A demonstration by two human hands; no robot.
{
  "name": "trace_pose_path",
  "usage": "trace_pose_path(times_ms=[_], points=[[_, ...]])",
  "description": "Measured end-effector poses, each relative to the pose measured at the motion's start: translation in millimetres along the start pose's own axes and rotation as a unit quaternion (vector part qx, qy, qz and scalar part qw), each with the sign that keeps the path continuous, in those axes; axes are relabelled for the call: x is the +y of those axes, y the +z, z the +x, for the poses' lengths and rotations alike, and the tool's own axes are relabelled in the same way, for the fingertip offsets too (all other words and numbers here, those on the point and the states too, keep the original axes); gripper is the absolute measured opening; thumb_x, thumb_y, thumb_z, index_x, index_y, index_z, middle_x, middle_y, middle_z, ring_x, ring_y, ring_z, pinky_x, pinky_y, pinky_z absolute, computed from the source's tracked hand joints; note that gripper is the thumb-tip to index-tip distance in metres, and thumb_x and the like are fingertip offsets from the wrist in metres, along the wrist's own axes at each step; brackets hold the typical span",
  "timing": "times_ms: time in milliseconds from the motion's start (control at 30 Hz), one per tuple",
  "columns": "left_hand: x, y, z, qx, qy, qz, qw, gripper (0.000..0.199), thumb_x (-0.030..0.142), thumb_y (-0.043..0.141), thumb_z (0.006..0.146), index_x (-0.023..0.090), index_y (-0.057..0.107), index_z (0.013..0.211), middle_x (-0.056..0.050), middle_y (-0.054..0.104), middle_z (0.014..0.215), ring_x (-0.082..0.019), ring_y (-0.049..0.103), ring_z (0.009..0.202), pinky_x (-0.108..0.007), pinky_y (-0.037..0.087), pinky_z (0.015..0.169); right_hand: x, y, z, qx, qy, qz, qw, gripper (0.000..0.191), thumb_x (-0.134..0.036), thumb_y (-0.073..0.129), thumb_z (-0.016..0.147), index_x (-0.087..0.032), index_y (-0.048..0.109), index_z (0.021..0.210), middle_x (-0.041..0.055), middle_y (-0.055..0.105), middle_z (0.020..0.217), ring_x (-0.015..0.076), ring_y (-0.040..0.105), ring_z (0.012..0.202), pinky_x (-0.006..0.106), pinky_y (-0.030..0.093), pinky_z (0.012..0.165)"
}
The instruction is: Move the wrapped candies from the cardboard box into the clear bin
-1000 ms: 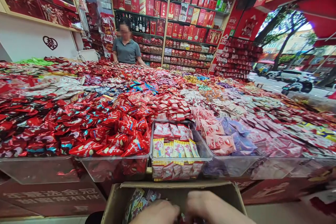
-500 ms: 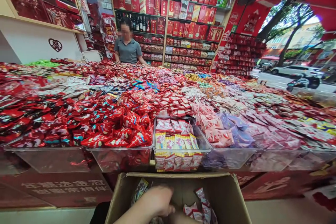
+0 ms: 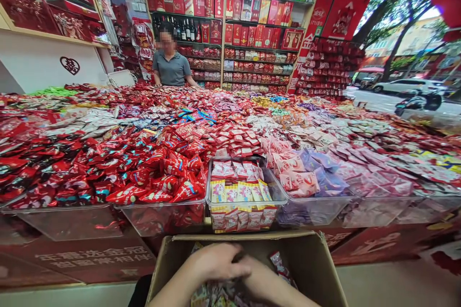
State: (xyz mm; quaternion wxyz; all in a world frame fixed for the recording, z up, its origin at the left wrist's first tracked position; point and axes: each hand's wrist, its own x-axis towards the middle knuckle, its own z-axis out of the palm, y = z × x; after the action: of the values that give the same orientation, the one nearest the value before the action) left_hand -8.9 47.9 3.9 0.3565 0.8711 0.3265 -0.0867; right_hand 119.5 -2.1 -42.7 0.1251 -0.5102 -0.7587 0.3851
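A cardboard box (image 3: 326,268) stands open at the bottom of the view, with small wrapped candies (image 3: 223,295) lying inside it. My left hand (image 3: 220,260) reaches into the box, its back turned up and its fingers curled down, blurred by motion. Close against it is my right hand (image 3: 248,273), coming in from the right; its fingers are hidden behind the left hand. Whether either hand holds candy I cannot make out. Pink-and-white wrapped candies (image 3: 279,264) rest at the box's right inner side.
Just beyond the box, a clear plastic bin (image 3: 248,205) holds neat rows of yellow-and-white and pink-and-white candies. Red packets (image 3: 169,184) heap up to its left, pink and purple packets (image 3: 324,177) to its right. A person (image 3: 171,64) stands behind the display.
My right hand has risen from low in the box to meet the left. More candies show below the hands. The view has shifted slightly.
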Motion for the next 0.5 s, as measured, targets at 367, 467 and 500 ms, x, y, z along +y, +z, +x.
trace_pose_path(times_ms=[367, 467, 500], points=[[9.6, -0.6, 7.9, -0.014, 0.061, -0.094, 0.994, 0.043, 0.032, 0.053, 0.07, 0.023, 0.049, 0.112, -0.002, 0.057, 0.108, -0.018, 0.053, 0.091, -0.024, 0.038, 0.075, 23.9, -53.4, -61.1, 0.104, 0.05, 0.145, 0.983, 0.02, -0.031, 0.052, 0.074, -0.013, 0.061, 0.078, 0.0004, 0.059, 0.065, 0.011, 0.05, 0.058, 0.019, 0.037, 0.052], [8.5, 9.0, 12.5, -0.002, 0.022, -0.077, 0.997, 0.032, 0.033, 0.051, 0.07, 0.02, 0.056, 0.099, -0.003, 0.061, 0.092, -0.019, 0.053, 0.08, -0.024, 0.036, 0.066, 26.0, -50.0, -60.0, 0.11, 0.069, 0.141, 0.981, 0.019, -0.029, 0.051, 0.075, -0.013, 0.061, 0.073, 0.0, 0.058, 0.061, 0.0104, 0.049, 0.054, 0.019, 0.036, 0.051], [8.3, 11.3, 13.7, 0.003, 0.013, -0.075, 0.997, 0.03, 0.034, 0.05, 0.07, 0.019, 0.057, 0.095, -0.003, 0.061, 0.087, -0.019, 0.053, 0.077, -0.024, 0.035, 0.063, 25.8, -49.3, -59.4, 0.11, 0.072, 0.134, 0.982, 0.019, -0.029, 0.051, 0.075, -0.013, 0.061, 0.072, 0.0, 0.058, 0.06, 0.0103, 0.049, 0.053, 0.019, 0.036, 0.05]])
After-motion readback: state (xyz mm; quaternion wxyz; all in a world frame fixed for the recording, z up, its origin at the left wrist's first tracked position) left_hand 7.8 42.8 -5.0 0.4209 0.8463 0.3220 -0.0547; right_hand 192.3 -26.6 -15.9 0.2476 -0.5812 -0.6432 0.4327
